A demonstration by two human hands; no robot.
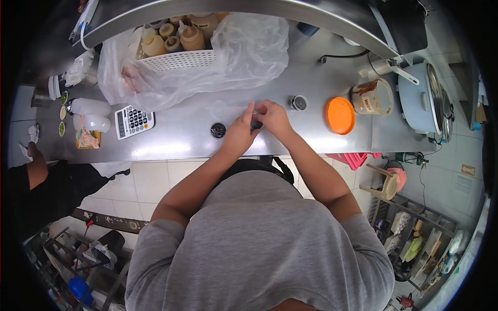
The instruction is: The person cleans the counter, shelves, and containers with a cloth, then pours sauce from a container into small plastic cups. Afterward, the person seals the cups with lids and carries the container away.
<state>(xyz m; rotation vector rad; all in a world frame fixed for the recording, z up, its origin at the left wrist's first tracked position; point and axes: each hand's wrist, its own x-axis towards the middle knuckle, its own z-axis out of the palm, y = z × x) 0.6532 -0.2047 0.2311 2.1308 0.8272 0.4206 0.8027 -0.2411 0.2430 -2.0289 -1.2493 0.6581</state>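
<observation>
Close to the counter's front edge, my left hand point(240, 133) and my right hand point(274, 119) meet around a small dark cup point(255, 124). Fingers cover most of the cup. The left hand is closed about its near side with one finger pointing up, while the right hand's fingers pinch at its top. Left of my hands stands a small round cup with dark contents point(218, 130). To the right sits a small clear cup point(298, 103), dark inside. An orange lid point(340, 116) lies farther right, beside a labelled tub point(372, 98) smeared with brown sauce.
A white calculator point(135, 122) lies on the steel counter point(179, 142). Behind it, a plastic-wrapped white basket point(179, 60) holds several sauce bottles point(192, 38). A large pot point(417, 98) stands at the right end. Another person's arm point(37, 166) shows at far left.
</observation>
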